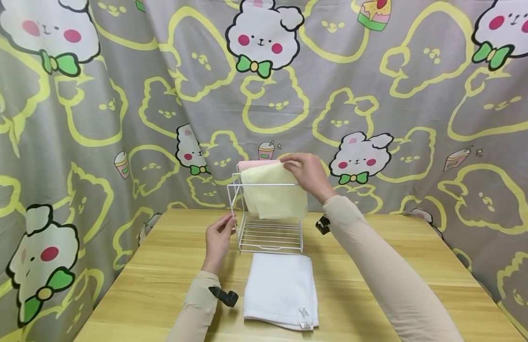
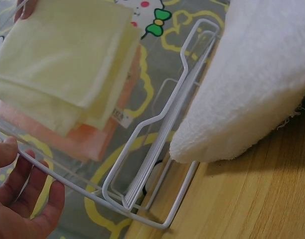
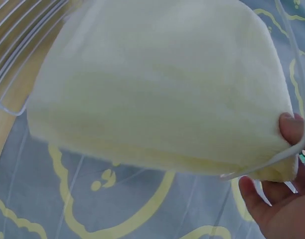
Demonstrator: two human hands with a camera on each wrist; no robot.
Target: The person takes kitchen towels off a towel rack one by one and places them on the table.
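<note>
One white towel point(image 1: 278, 289) lies before one rack point(image 1: 264, 185) gripped by left fingers point(image 2: 54, 199), while right fingers point(image 3: 291, 128) pinch one yellow towel point(image 1: 278, 200).

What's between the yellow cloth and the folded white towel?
In the head view, the bottom wire shelf lies between the yellow cloth and the white towel.

Yellow cloth point(image 1: 272, 202) blocks the rack's point(image 1: 270, 235) top, the left hand point(image 1: 218, 240) its left side; room lies low inside.
</note>
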